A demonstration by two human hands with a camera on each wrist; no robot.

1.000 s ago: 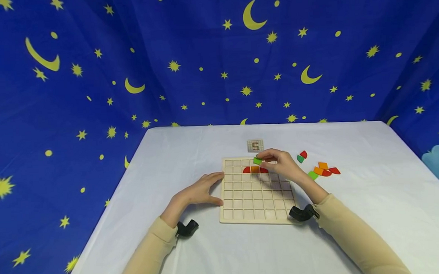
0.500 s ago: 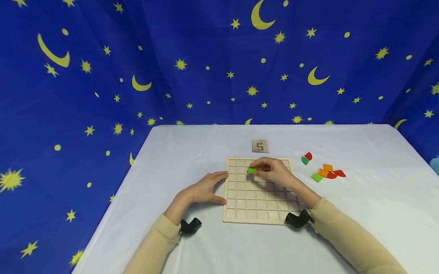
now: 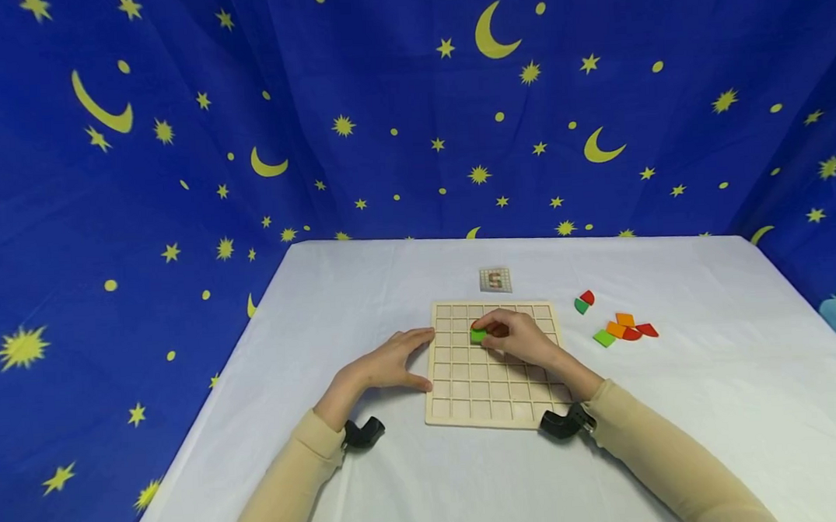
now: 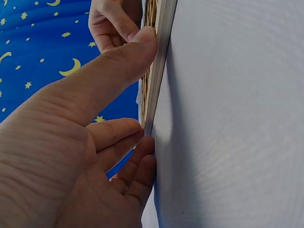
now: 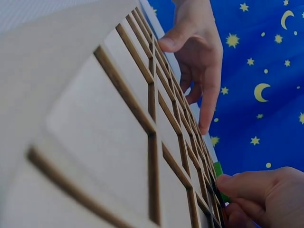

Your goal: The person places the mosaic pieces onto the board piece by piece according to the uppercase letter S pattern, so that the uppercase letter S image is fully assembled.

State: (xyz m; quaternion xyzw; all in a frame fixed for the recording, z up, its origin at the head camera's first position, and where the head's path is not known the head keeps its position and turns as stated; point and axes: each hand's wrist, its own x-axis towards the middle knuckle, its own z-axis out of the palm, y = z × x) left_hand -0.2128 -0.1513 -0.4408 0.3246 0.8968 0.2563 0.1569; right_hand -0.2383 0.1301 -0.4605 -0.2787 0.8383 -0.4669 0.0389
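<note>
A wooden grid board lies on the white table. My right hand pinches a green square tile between thumb and fingers, over the upper left part of the grid. In the right wrist view the green tile stands at the grid surface under the thumb. Just behind it a red tile edge peeks out, and the other tiles near it are mostly covered by the hand. My left hand rests along the board's left edge, its thumb and fingers spread apart and touching the side; the left wrist view shows the thumb against the rim.
A small card with an S-like pattern lies behind the board. To the right are a red and green pair of quarter-round tiles and a loose cluster of orange, red and green tiles. A starry blue cloth hangs behind the table.
My right hand has carried the green tile from the board's top row toward me and slightly left, past the red and orange row. The left hand stays at the edge; the head view shifted slightly.
</note>
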